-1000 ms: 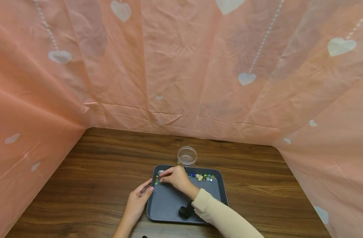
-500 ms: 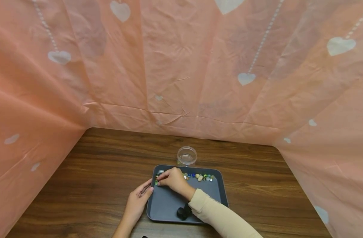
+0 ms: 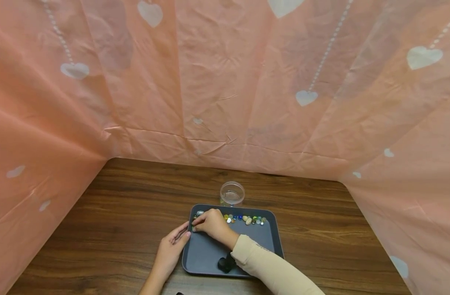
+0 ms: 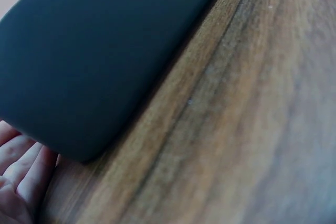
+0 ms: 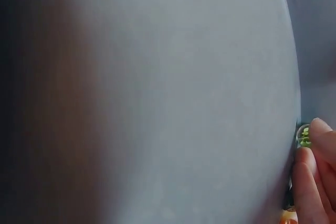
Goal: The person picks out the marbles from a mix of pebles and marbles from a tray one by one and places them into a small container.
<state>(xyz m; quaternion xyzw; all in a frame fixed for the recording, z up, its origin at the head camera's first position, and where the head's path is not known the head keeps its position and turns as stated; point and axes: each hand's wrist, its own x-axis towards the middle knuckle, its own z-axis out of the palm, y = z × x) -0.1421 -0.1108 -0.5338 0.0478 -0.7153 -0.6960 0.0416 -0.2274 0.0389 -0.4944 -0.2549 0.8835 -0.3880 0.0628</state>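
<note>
Fingers (image 5: 310, 150) of the right hand (image 3: 210, 224) are pinching a green bead (image 5: 304, 136) at the tray's (image 3: 210, 262) far left corner.

Left hand (image 3: 169, 250) is lying against the tray's left edge, its fingers (image 4: 21, 166) straight and relaxed, holding nothing. Along the tray's far edge a row of beads (image 3: 247, 219) is lying, running from the right hand toward the far right corner; a few more are showing by the far left corner, partly hidden under the hand. Just beyond the tray's far edge a clear jar (image 3: 232, 193) is standing on the bench (image 3: 118, 213), seemingly with no beads inside. Judging by this, sorting looks barely begun: nearly every bead is sitting on the tray.
</note>
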